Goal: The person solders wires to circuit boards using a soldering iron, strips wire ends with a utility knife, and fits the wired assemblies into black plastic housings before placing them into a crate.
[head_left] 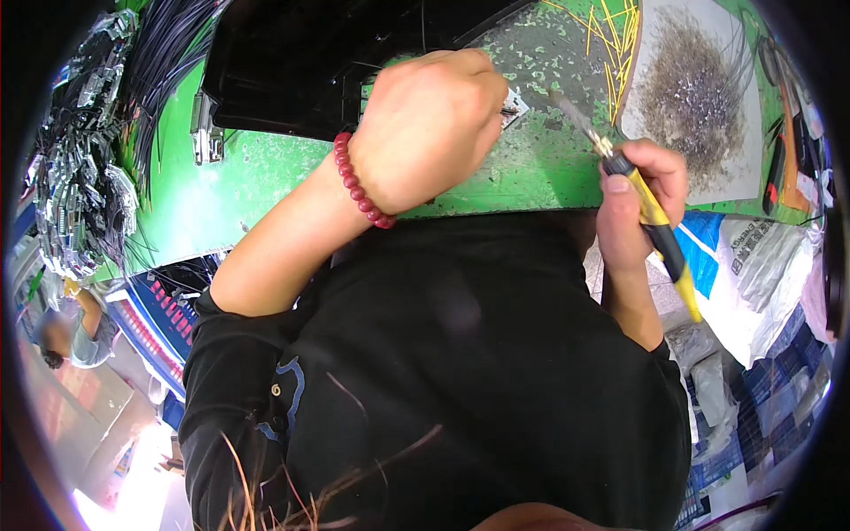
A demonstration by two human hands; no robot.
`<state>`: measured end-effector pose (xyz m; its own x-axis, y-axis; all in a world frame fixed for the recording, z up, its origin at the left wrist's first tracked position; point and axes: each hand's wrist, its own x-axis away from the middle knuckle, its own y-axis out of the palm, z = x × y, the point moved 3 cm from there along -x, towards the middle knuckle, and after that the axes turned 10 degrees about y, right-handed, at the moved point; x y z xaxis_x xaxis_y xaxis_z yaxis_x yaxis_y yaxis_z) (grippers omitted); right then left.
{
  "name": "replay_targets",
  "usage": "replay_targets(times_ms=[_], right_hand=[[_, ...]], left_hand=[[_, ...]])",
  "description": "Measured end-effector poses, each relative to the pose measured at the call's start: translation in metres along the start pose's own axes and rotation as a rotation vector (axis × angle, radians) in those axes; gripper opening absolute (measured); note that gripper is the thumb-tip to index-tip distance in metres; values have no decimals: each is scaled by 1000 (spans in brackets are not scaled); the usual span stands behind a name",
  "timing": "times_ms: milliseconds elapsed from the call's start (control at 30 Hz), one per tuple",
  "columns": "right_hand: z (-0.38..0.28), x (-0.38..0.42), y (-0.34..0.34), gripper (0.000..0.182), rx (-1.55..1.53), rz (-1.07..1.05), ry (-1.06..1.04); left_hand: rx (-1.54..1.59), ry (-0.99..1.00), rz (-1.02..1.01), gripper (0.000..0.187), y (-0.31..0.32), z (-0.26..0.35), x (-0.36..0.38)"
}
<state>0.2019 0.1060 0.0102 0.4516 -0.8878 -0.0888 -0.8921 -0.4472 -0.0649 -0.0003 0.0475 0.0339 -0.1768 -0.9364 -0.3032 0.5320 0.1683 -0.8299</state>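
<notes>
My left hand (434,124), with a red bead bracelet (351,181) at the wrist, is curled closed over the front of the green bench, its back to the camera. Its fingertips are hidden, and I cannot tell what they grip. Right beside the knuckles, a small white piece (515,108) with dark parts shows. Further right, my right hand (639,195) is wrapped round the yellow and black handle of a soldering iron (652,212). The iron's metal tip points up and left, toward the white piece, and looks blurred.
A large black panel (283,71) lies behind my left hand, with a metal bracket (206,133) at its corner. Yellow wires (620,53) and a dirt-specked white sheet (748,97) are at right. Black wires (168,62) and piled metallic parts (84,177) sit left. Another person (84,332) is further off.
</notes>
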Motion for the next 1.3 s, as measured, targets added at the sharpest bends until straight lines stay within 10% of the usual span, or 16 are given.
replay_targets(times_ms=[500, 700, 833, 1300], right_hand=[[-24, -51, 46, 34, 493, -415, -572], [-29, -53, 47, 34, 451, -218, -772], [-62, -48, 60, 35, 147, -88, -563], [-102, -83, 67, 37, -406, -143, -182]], left_hand=[[309, -136, 96, 5, -4, -10, -1], [173, -46, 219, 24, -40, 14, 5], [-13, -4, 198, 50, -64, 36, 11], [-64, 11, 496, 33, -124, 23, 39]])
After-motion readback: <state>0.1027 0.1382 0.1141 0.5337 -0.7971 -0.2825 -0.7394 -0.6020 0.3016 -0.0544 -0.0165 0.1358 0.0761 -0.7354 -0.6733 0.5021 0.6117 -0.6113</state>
